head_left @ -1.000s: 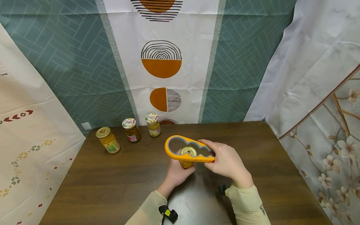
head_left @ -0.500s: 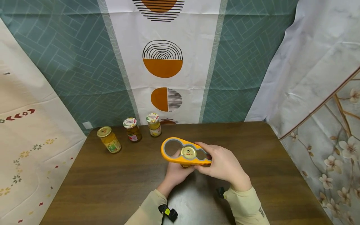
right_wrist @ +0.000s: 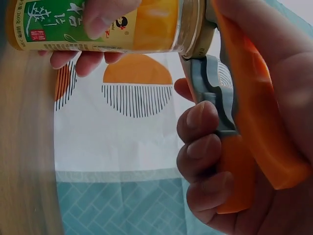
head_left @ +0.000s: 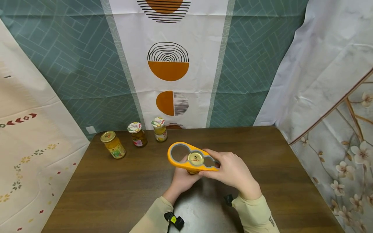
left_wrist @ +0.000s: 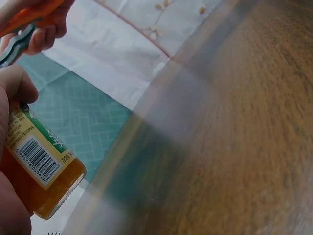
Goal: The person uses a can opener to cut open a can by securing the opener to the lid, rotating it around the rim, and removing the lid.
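Note:
My left hand (head_left: 183, 178) grips a small glass jar (left_wrist: 44, 171) of orange-yellow contents, with a green and cream label, above the table. Its gold lid (head_left: 196, 159) faces up in the head view. Around that lid sits an orange jar opener (head_left: 177, 164) with grey inner edges, the lid lying in its middle opening. My right hand (head_left: 233, 168) holds the opener's handle end, fingers curled round it, as the right wrist view shows. In the left wrist view the lid is hidden behind the left hand.
At the back left stand a gold-lidded jar (head_left: 116, 149) of yellow contents, a darker jar (head_left: 138, 139) with a patterned white lid, and a pale yellow jar (head_left: 159, 132). The brown wooden table (head_left: 122, 194) meets patterned cloth (head_left: 242, 64) behind.
The jar opener has moved slightly left and down onto the lid, which now sits snugly in its middle opening. The right hand moved with it. Over the last half second little differs.

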Demonstrator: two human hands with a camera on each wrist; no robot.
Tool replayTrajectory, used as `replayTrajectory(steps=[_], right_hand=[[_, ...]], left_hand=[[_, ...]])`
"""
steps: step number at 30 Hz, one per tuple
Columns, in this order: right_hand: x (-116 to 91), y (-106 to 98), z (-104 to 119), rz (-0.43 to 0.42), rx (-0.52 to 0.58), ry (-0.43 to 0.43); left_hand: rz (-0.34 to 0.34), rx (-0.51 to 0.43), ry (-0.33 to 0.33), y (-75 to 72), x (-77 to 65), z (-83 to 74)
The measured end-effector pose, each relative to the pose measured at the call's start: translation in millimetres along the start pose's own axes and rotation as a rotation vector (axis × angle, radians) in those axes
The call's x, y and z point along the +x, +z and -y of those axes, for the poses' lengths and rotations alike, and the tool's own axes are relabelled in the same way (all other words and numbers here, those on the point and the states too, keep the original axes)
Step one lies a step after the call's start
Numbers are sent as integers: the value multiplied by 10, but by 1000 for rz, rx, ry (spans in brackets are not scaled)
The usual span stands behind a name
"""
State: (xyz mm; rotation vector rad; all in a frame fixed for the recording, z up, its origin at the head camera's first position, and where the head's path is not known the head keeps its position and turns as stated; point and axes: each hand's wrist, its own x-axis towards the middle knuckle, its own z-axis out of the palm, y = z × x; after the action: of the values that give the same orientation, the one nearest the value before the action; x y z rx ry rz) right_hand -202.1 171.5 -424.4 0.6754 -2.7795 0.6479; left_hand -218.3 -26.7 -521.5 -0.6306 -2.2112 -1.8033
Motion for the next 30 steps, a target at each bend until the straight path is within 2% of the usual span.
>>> replayTrajectory(steps=[4, 8, 17, 22, 25, 30], right_hand=[[7, 12, 5, -22, -26, -25], [0, -1, 19, -41, -56, -49], [-18, -30, 34, -64, -85, -95], [-31, -44, 34, -64, -78, -108], [-37, -55, 35, -51, -84, -105], [-42, -78, 44, -23, -95, -110]], left_hand=[[-10, 18, 9, -63, 2, -269], [-7, 19, 39, -71, 4, -279], [30, -61, 108, -96, 7, -210], [86, -96, 203, -122, 37, -204], [130, -111, 237, -146, 56, -216], [260, -166, 263, -214, 72, -229]])
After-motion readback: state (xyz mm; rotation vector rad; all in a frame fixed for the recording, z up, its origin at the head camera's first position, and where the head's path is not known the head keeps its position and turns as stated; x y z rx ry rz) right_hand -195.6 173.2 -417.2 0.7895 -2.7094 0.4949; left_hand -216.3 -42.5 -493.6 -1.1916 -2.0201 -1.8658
